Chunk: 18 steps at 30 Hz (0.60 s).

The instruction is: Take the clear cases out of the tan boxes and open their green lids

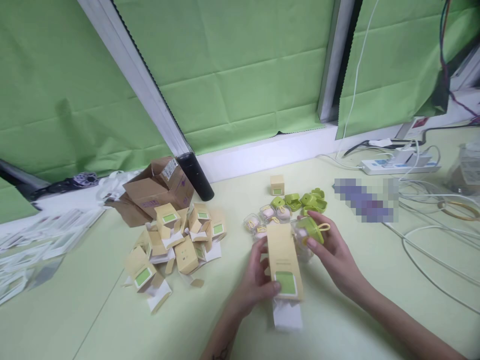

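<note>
Your left hand [251, 285] holds the box [283, 250], likely bendy: press its long edges softly. Your right hand [339, 260] pinches the green-topped case [309, 227].

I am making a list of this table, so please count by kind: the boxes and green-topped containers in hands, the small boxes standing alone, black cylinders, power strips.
Box in left hand: 1
Green-topped container in right hand: 1
Small box standing alone: 1
Black cylinder: 1
Power strip: 1
Total: 5
</note>
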{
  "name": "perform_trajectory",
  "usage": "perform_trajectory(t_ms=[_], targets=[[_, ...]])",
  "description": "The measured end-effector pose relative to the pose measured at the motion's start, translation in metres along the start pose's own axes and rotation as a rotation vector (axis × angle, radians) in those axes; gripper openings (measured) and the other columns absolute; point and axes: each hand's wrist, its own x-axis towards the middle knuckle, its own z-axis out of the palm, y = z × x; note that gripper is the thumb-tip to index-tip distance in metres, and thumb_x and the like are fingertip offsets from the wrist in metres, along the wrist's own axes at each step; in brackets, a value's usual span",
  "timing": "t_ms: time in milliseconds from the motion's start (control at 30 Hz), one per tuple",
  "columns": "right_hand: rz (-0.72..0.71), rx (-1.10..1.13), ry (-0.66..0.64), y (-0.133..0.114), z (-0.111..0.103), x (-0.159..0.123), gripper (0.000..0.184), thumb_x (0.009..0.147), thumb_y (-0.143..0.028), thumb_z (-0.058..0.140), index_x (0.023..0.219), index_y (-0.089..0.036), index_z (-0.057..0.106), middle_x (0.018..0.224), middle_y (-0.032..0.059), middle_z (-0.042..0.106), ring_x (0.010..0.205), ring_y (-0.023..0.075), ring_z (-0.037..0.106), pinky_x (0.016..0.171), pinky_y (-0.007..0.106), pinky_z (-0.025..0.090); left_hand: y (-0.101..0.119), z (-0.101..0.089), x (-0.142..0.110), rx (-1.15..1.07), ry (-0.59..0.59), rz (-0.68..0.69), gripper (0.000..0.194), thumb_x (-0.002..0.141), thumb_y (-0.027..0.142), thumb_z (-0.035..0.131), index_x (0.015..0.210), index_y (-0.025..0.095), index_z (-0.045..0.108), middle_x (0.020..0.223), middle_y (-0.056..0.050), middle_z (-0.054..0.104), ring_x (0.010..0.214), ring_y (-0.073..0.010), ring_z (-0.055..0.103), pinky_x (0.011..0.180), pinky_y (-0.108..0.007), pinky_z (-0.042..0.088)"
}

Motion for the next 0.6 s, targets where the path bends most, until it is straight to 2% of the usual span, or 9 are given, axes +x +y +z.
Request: perform_trajectory(t_ms=[67, 133, 233, 333, 467, 600], targets=[[0.091, 0.062, 0.045, 0.0, 0.003, 0.002, 0.056, 0.082, -0.053, 0.057, 0.13, -0.032, 0.037, 0.127, 0.0073, 0.053, 0.111, 0.0258, 0.055, 0.084, 0.038, 0.051, -0.003, 0.002, -0.002, 0.0, -0.096, -0.034, 0.082, 0.06, 0.034, 0.079, 0.128, 0.032, 0.035, 0.126, -0.007, 0.042, 0.111, -0.0284, 0.047, 0.078, -0.033, 0.044], [0.203, 0.122, -0.005, -0.002, 0.005, 0.002, 0.056, 0.085, -0.056, 0.051, 0.133, -0.031, 0.035, 0.121, 0.0074, 0.058, 0.1, 0.0247, 0.061, 0.077, 0.037, 0.053, -0.007, 0.003, -0.004, -0.001, -0.141, -0.07, 0.077, 0.059, 0.031, 0.08, 0.121, 0.034, 0.035, 0.12, -0.005, 0.042, 0.106, -0.0253, 0.048, 0.072, -0.03, 0.044], [0.308, 0.104, -0.091, -0.002, 0.005, 0.001, 0.053, 0.087, -0.06, 0.045, 0.131, -0.029, 0.04, 0.106, 0.0056, 0.065, 0.083, 0.022, 0.064, 0.071, 0.036, 0.053, -0.01, 0.002, -0.004, 0.007, -0.12, -0.095, 0.069, 0.061, 0.026, 0.079, 0.114, 0.035, 0.035, 0.115, -0.003, 0.041, 0.099, -0.0207, 0.05, 0.068, -0.026, 0.042], [0.27, 0.003, -0.158, 0.0, 0.004, 0.001, 0.047, 0.084, -0.061, 0.05, 0.116, -0.026, 0.055, 0.103, 0.0037, 0.066, 0.091, 0.0233, 0.062, 0.078, 0.037, 0.052, -0.009, 0.0, -0.002, 0.003, -0.036, -0.076, 0.067, 0.066, 0.028, 0.075, 0.12, 0.033, 0.038, 0.111, -0.003, 0.046, 0.096, -0.0198, 0.051, 0.077, -0.03, 0.041], [0.234, -0.058, -0.263, 0.002, 0.003, 0.004, 0.046, 0.078, -0.063, 0.056, 0.098, -0.024, 0.068, 0.101, 0.0051, 0.069, 0.097, 0.0282, 0.062, 0.086, 0.043, 0.05, -0.007, 0.002, -0.001, 0.006, 0.004, -0.092, 0.075, 0.067, 0.029, 0.074, 0.133, 0.031, 0.039, 0.116, -0.006, 0.049, 0.099, -0.0229, 0.052, 0.085, -0.035, 0.04], [0.237, -0.074, -0.314, 0.004, 0.003, 0.006, 0.059, 0.086, -0.067, 0.037, 0.106, -0.021, 0.068, 0.106, 0.0081, 0.069, 0.101, 0.0291, 0.062, 0.093, 0.049, 0.046, -0.01, 0.011, 0.001, -0.026, 0.109, -0.086, 0.069, 0.07, 0.029, 0.071, 0.133, 0.025, 0.046, 0.121, -0.008, 0.055, 0.099, -0.025, 0.056, 0.084, -0.034, 0.041]])
